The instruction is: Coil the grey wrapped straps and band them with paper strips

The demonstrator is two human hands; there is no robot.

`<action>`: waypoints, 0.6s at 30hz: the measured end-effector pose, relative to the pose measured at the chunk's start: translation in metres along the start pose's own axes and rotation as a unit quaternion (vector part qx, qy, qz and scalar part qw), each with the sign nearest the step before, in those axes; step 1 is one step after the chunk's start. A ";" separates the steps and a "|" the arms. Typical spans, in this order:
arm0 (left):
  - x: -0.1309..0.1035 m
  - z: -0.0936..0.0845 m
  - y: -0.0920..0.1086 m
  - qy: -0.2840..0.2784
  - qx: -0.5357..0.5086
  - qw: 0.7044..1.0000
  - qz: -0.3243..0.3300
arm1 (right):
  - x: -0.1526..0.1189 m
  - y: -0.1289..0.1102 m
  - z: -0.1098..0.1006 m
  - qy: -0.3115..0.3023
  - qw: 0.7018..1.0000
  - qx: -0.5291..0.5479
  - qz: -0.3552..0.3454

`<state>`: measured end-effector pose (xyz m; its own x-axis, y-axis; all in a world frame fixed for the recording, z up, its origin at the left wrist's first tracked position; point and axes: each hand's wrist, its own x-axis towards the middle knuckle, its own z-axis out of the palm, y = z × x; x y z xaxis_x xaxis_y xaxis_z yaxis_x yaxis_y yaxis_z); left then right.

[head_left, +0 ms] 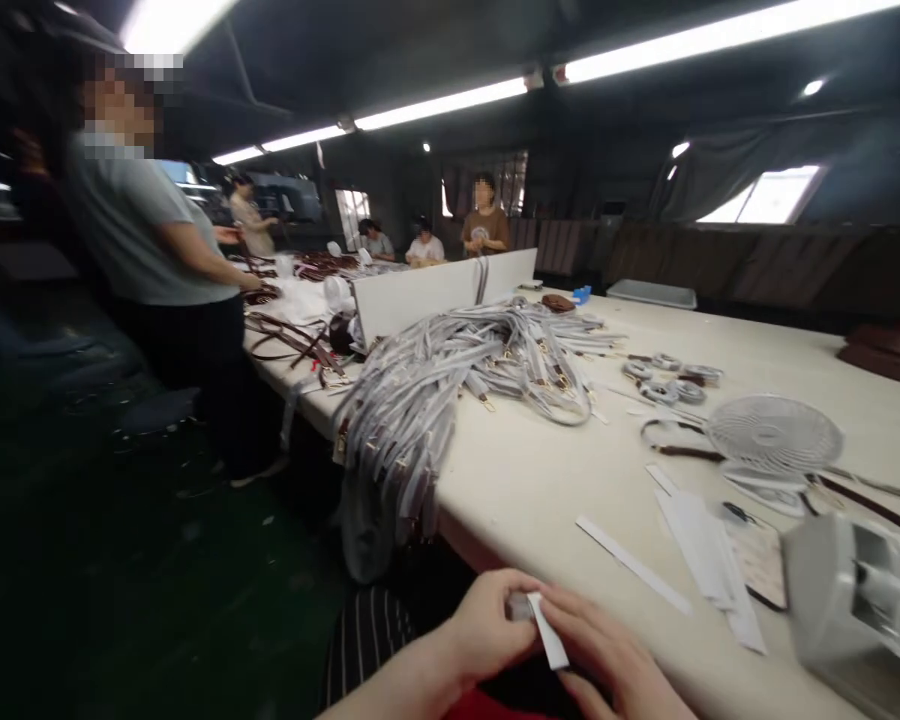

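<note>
Left hand (486, 625): curled, pinching a grey piece (520, 607)
Right hand (607, 645): fingers bent against a white strip (550, 637); cannot tell whether it grips
White strip: between both hands, near the surface (510, 480)
Straps (427, 370): heaped on the surface, some hanging over its edge

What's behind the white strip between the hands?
Only grey strap-like material shows beside its upper end; the white strip, left hand and right hand cover the rest.
</note>
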<state>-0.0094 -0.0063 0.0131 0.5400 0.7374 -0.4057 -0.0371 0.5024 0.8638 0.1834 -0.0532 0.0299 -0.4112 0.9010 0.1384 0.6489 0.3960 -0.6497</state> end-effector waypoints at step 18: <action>0.028 0.032 0.025 -0.044 -0.009 0.999 0.027 | -0.027 0.012 0.021 0.254 0.943 -0.209 -0.056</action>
<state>0.0313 0.0127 0.0329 0.6089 0.7216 -0.3295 -0.0828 0.4709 0.8783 0.1890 -0.0768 0.0020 -0.2017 0.7756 0.5982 0.8589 0.4336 -0.2725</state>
